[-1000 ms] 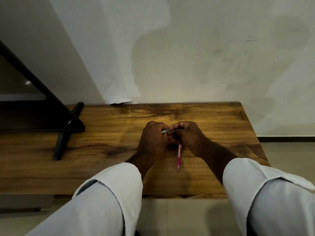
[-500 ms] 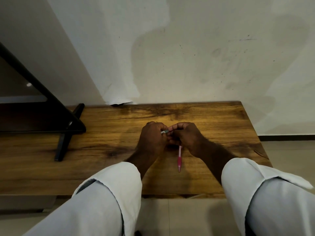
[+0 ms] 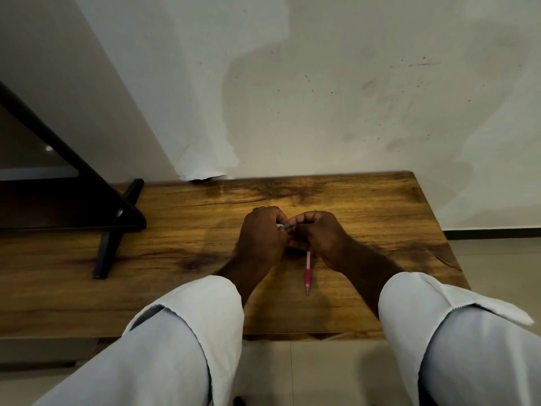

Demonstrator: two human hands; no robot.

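My left hand (image 3: 259, 240) and my right hand (image 3: 317, 240) meet over the middle of a wooden table (image 3: 190, 230), fingers curled. Between their fingertips they pinch a small silver-grey piece (image 3: 283, 225); most of it is hidden by the fingers. A pink pen (image 3: 308, 272) lies on the table just below my right hand, its tip pointing toward me and its upper end hidden under the hand. Whether the right hand touches the pen cannot be told.
A black stand with angled legs (image 3: 108, 238) occupies the table's left part. A stained white wall (image 3: 322, 98) rises behind the table. The table's right edge (image 3: 439, 230) drops to a tiled floor (image 3: 497, 259). White sleeves (image 3: 187, 332) cover my forearms.
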